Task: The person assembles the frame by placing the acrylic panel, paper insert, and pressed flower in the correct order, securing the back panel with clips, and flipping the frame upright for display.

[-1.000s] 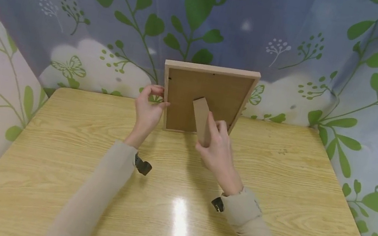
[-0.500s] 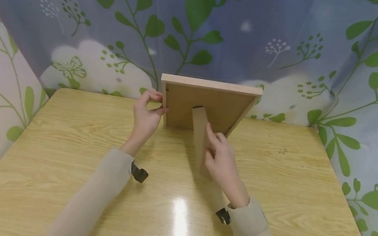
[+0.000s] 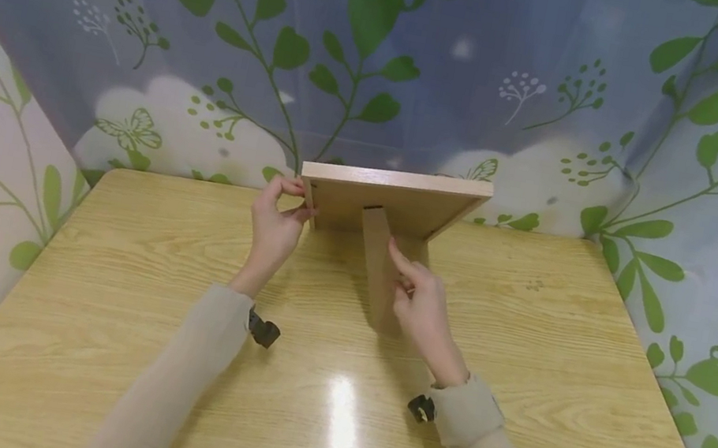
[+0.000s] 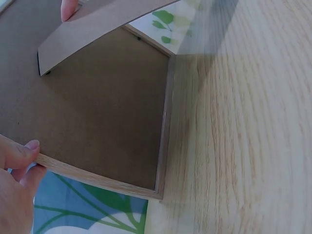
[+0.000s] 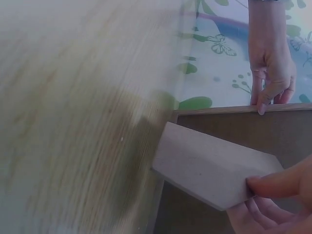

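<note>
A picture frame [image 3: 341, 201] with a pale wooden edge stands near the back of the table, its brown backing turned toward me and its top leaning my way. From the backing a flat easel leg [image 3: 373, 258] slants out toward me. At the frame's left edge, my left hand [image 3: 275, 229] pinches the wood between thumb and fingers, as the left wrist view also shows. The right hand [image 3: 422, 307] pinches the easel leg by its right edge; in the right wrist view the thumb [image 5: 273, 185] lies on the leg's face. The picture side is hidden.
The wood-grain table [image 3: 218, 247] reaches back to a curtain [image 3: 453, 96] printed with leaves and butterflies, which also covers both sides. A bright reflection lies on the tabletop near the front. A black wrist device [image 3: 263, 329] sits at the left cuff, another [image 3: 422, 409] at the right.
The frame's top has tilted down toward me, so its back looks flatter. The right hand has come toward me along the easel leg; the left hand keeps its place on the edge.
</note>
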Demonstrator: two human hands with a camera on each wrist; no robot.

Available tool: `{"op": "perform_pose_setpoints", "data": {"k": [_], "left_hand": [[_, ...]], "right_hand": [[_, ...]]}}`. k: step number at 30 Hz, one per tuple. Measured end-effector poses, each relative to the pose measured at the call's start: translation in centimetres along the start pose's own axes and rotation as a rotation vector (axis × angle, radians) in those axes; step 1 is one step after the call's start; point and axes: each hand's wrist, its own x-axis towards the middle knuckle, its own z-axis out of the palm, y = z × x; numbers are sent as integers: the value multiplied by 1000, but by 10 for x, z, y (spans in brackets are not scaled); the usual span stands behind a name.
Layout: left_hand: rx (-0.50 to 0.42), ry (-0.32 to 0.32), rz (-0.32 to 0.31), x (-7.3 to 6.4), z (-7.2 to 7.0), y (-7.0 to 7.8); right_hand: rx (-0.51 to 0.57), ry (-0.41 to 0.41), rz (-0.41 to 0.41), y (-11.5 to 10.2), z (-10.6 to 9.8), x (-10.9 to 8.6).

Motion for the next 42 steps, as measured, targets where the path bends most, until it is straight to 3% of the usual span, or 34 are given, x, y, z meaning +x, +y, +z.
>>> {"op": "perform_pose_setpoints", "data": {"k": [4,13,26,33,38,42], "left_hand": [[-6,-12,10,-1,1,11],[-8,1,28,1,2,5],[12,-20,-12,4,4,6],[5,-31,-34,15,5,-25],[5,-60,-30,16,2,-29],[31,-86,-29,14,-3,-24]], "right_hand": [[31,-4,19,4,2,2],[110,-14,86,13,5,4],[68,-4,71,17,3,4],[65,15,34,20,4,5],[78,4,33,20,4,5],[109,-17,57,13,-4,4]]}}
